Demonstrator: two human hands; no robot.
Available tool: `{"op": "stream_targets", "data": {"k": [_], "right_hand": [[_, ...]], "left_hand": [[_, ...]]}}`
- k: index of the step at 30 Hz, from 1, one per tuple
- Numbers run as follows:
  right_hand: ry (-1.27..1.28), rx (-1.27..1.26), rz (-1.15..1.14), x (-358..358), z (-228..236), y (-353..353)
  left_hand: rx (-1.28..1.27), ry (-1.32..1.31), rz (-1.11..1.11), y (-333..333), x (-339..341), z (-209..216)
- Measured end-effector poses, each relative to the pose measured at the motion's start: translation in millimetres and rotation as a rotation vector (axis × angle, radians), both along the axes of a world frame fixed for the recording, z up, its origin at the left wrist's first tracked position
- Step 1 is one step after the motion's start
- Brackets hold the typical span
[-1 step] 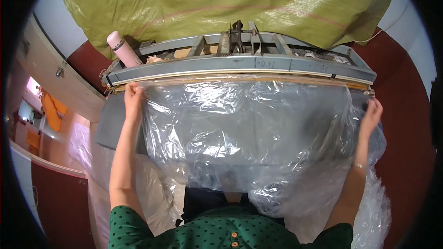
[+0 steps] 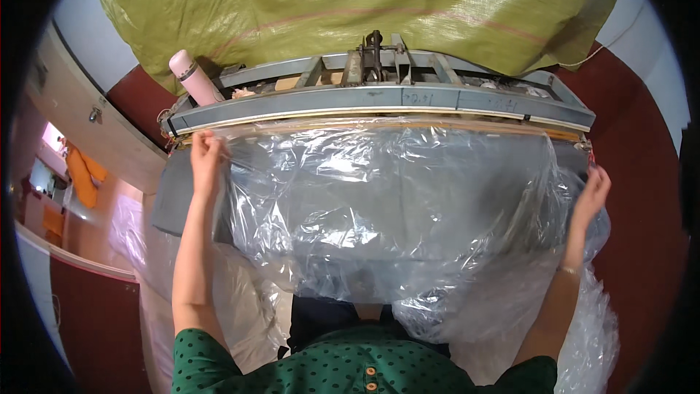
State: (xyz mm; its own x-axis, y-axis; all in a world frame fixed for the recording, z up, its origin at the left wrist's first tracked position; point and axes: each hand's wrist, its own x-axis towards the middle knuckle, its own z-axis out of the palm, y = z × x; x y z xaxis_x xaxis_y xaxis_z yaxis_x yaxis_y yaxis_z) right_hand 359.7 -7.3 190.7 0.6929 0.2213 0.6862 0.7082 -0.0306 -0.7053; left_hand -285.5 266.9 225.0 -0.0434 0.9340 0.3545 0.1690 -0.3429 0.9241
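A wide sheet of clear plastic film (image 2: 328, 208) lies crinkled over a grey padded surface (image 2: 171, 190) in front of me. Its far edge runs under a long metal bar (image 2: 292, 108), along a tan strip (image 2: 467, 126). My left hand (image 2: 207, 157) is closed in a pinch on the film at its far left corner, near the bar's left end. At the far right, my right hand (image 2: 594, 188) pinches the film's side, a little nearer to me than the bar's right end. The fingertips' exact grip is too small to see.
Behind the bar is a metal frame with a lever mechanism (image 2: 374, 55). A pink bottle (image 2: 195, 76) leans at its left end. Yellow-green woven sheeting (image 2: 408, 0) covers something at the back. More loose film (image 2: 590, 321) hangs at right. A door (image 2: 95, 102) stands at left.
My left hand has shifted slightly to the left. My right hand has moved a little right and toward me. The film has shifted slightly, with its creases changed.
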Motion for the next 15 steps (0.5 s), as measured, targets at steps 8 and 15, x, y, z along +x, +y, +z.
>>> {"op": "stream_targets", "data": {"k": [8,15], "right_hand": [[0.070,-0.417,-0.578,77.3,-158.9,-221.0],[0.094,-0.692,-0.571,-57.1,-216.9,-237.7]], "left_hand": [[0.217,-0.188,0.424,-102.9,-44.9,31.3],[-0.368,0.444,0.131,-196.7,-73.2,-169.5]]}}
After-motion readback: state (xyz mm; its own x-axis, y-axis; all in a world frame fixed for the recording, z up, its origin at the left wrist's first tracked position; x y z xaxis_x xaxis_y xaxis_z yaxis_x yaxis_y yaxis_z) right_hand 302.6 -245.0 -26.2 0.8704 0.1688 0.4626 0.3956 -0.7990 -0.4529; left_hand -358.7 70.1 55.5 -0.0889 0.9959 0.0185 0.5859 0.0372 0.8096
